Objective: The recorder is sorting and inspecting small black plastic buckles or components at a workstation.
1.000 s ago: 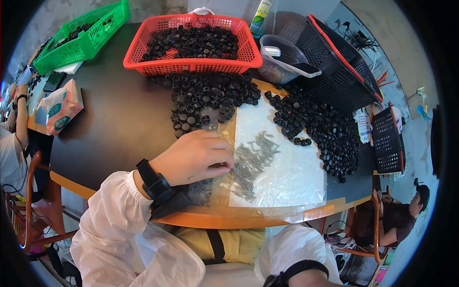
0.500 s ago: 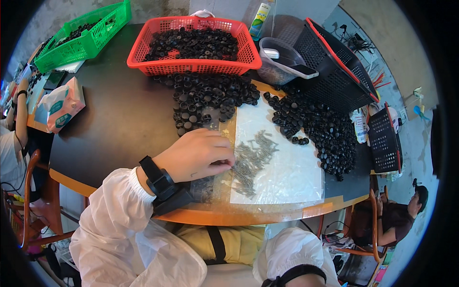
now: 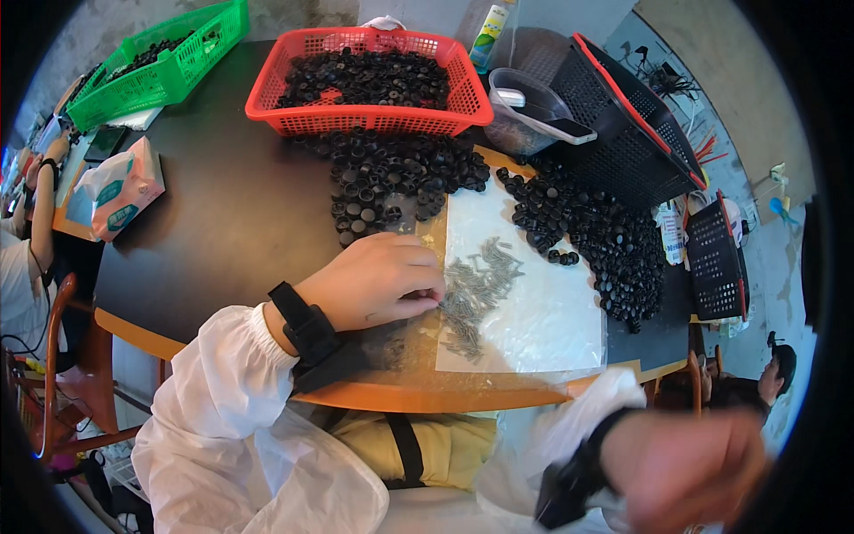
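My left hand (image 3: 378, 280) rests over the table's front part, thumb and fingertips pinched together beside a heap of thin metal pins (image 3: 480, 289). What the pinch holds, if anything, is hidden. The pins lie on a white plastic sheet (image 3: 556, 334). Beyond my left hand spreads a pile of round black caps (image 3: 382, 178); another pile of black caps (image 3: 609, 245) lies along the sheet's right side. My right hand (image 3: 685, 467) is in the lower right, off the table's front edge and smeared by motion, so its fingers cannot be read.
A red basket (image 3: 369, 122) of black parts stands at the back, a green basket (image 3: 160, 80) far left. A tissue pack (image 3: 129, 191) lies left. Behind the right pile are a clear tub (image 3: 516, 133) bearing a phone (image 3: 569, 131) and a tilted black basket (image 3: 623, 151). People sit at both sides.
My right hand has swung up and to the right from the lower edge. My left hand keeps its pinch beside the pins. The whole view has shifted slightly.
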Demonstrator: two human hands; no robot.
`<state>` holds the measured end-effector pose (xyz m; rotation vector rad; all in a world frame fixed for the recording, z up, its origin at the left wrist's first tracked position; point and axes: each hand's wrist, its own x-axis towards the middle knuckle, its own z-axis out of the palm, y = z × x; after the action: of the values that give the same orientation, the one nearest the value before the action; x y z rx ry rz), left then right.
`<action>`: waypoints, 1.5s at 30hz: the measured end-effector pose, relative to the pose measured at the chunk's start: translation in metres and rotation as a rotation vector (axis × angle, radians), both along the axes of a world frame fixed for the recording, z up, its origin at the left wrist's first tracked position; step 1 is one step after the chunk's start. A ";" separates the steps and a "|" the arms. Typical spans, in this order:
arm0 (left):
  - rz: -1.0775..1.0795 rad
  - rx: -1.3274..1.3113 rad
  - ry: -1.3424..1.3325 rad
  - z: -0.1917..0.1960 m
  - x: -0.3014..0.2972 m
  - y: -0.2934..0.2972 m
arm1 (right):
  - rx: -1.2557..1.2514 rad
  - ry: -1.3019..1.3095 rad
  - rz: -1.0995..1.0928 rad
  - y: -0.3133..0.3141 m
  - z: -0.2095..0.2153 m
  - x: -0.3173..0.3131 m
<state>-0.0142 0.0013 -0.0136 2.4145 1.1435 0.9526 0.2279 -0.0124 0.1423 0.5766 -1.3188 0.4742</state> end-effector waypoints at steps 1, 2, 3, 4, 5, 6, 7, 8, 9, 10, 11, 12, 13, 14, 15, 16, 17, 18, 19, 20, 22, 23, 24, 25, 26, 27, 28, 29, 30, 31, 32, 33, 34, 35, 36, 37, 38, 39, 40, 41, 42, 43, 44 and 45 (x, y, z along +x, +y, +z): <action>-0.007 0.004 -0.002 0.001 0.002 0.000 | -0.123 -0.012 -0.153 0.022 -0.008 0.012; -0.013 0.020 -0.021 0.009 0.009 0.004 | -0.212 -0.278 -0.068 0.051 -0.030 0.040; 0.011 0.014 -0.031 0.010 0.010 0.003 | -0.321 -0.538 0.051 0.080 -0.053 0.055; 0.026 -0.007 -0.021 0.002 0.009 0.003 | -0.551 -0.851 -0.335 0.081 -0.044 -0.010; 0.056 0.039 -0.009 -0.006 0.004 0.000 | -0.322 -1.106 -0.529 0.100 -0.053 -0.035; 0.066 0.090 0.004 -0.009 0.003 -0.001 | -0.049 -1.182 -0.634 0.129 -0.079 -0.046; 0.051 0.088 -0.001 -0.008 0.005 0.000 | -0.068 -1.305 -0.685 0.140 -0.100 -0.048; 0.042 0.097 0.002 -0.005 0.006 0.002 | -0.089 -1.426 -0.733 0.146 -0.111 -0.049; 0.044 0.094 0.006 -0.005 0.007 0.001 | -0.101 -1.430 -0.727 0.148 -0.119 -0.053; 0.040 0.080 0.006 -0.005 0.007 0.001 | -0.095 -1.398 -0.713 0.149 -0.125 -0.057; 0.049 0.074 0.007 -0.003 0.006 0.003 | -0.088 -1.363 -0.700 0.150 -0.128 -0.060; 0.057 0.067 0.009 -0.002 0.006 0.004 | -0.101 -1.367 -0.695 0.152 -0.130 -0.062; 0.053 0.088 0.005 -0.001 0.007 0.003 | -0.065 -1.356 -0.727 0.154 -0.131 -0.063; 0.050 0.076 0.008 -0.001 0.007 0.003 | -0.029 -1.343 -0.756 0.157 -0.133 -0.065; 0.067 0.069 0.014 -0.002 0.008 0.003 | -0.017 -1.402 -0.758 0.157 -0.132 -0.066; 0.085 0.063 0.020 -0.002 0.007 0.002 | -0.028 -1.402 -0.754 0.156 -0.134 -0.068; 0.080 0.057 0.021 -0.004 0.007 0.003 | -0.010 -1.391 -0.753 0.155 -0.135 -0.070; 0.085 0.069 0.015 -0.004 0.008 0.003 | 0.008 -1.380 -0.752 0.155 -0.137 -0.070; 0.090 0.083 0.010 -0.005 0.008 0.004 | 0.001 -1.382 -0.754 0.157 -0.137 -0.069; 0.082 0.077 0.008 -0.005 0.008 0.004 | 0.020 -1.379 -0.771 0.158 -0.138 -0.068; 0.073 0.046 -0.002 -0.002 0.009 0.005 | 0.030 -1.380 -0.796 0.158 -0.137 -0.063; 0.068 0.042 -0.002 -0.001 0.008 0.005 | 0.009 -1.376 -0.781 0.156 -0.134 -0.062; 0.077 0.031 0.010 0.001 0.007 0.004 | -0.013 -1.373 -0.767 0.155 -0.130 -0.060; 0.085 0.020 0.023 0.002 0.006 0.004 | -0.045 -1.373 -0.764 0.153 -0.127 -0.057; 0.087 0.016 0.025 0.003 0.004 0.003 | -0.048 -1.373 -0.759 0.150 -0.123 -0.055; 0.079 0.031 0.035 0.003 0.003 0.001 | -0.139 -1.389 -0.712 0.146 -0.118 -0.053; 0.072 0.047 0.046 0.003 0.002 0.000 | -0.229 -1.404 -0.663 0.142 -0.116 -0.051; 0.069 0.045 0.045 0.003 0.002 0.001 | -0.266 -1.365 -0.656 0.140 -0.116 -0.047; 0.060 0.042 0.050 0.002 0.003 0.001 | -0.270 -1.365 -0.656 0.137 -0.118 -0.043; 0.052 0.037 0.055 0.001 0.003 0.002 | -0.301 -1.370 -0.612 0.134 -0.120 -0.038; 0.050 0.034 0.057 0.001 0.004 0.002 | -0.334 -1.373 -0.569 0.132 -0.122 -0.033; 0.043 0.029 0.060 0.001 0.004 0.003 | -0.338 -1.372 -0.567 0.131 -0.126 -0.031; 0.038 0.024 0.063 0.001 0.004 0.003 | -0.395 -1.362 -0.548 0.131 -0.132 -0.029; 0.036 0.021 0.066 0.001 0.005 0.003 | -0.451 -1.351 -0.529 0.131 -0.137 -0.027; 0.030 0.011 0.056 0.001 0.006 0.004 | -0.455 -1.350 -0.527 0.131 -0.141 -0.027; 0.024 0.002 0.046 0.002 0.006 0.004 | -0.506 -1.344 -0.458 0.131 -0.144 -0.028; 0.023 -0.002 0.048 0.002 0.006 0.004 | -0.556 -1.337 -0.388 0.130 -0.147 -0.030; 0.023 -0.026 0.047 0.003 0.005 0.004 | -0.560 -1.335 -0.386 0.128 -0.146 -0.031; 0.022 -0.050 0.045 0.004 0.005 0.004 | -0.552 -1.346 -0.413 0.125 -0.144 -0.032; 0.023 -0.051 0.048 0.004 0.005 0.003 | -0.541 -1.356 -0.439 0.124 -0.142 -0.032; 0.028 -0.066 0.047 0.003 0.006 0.003 | -0.542 -1.353 -0.438 0.125 -0.141 -0.032; 0.034 -0.080 0.046 0.003 0.006 0.003 | -0.433 -1.300 -0.481 0.126 -0.141 -0.032; 0.033 -0.081 0.049 0.004 0.006 0.003 | -0.328 -1.245 -0.524 0.126 -0.141 -0.032; 0.043 -0.089 0.015 0.004 0.005 0.003 | -0.330 -1.242 -0.524 0.126 -0.142 -0.031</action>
<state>-0.0087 0.0040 -0.0095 2.3401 1.2208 0.8785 0.1967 0.1137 0.0006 -0.4680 -2.3952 0.6091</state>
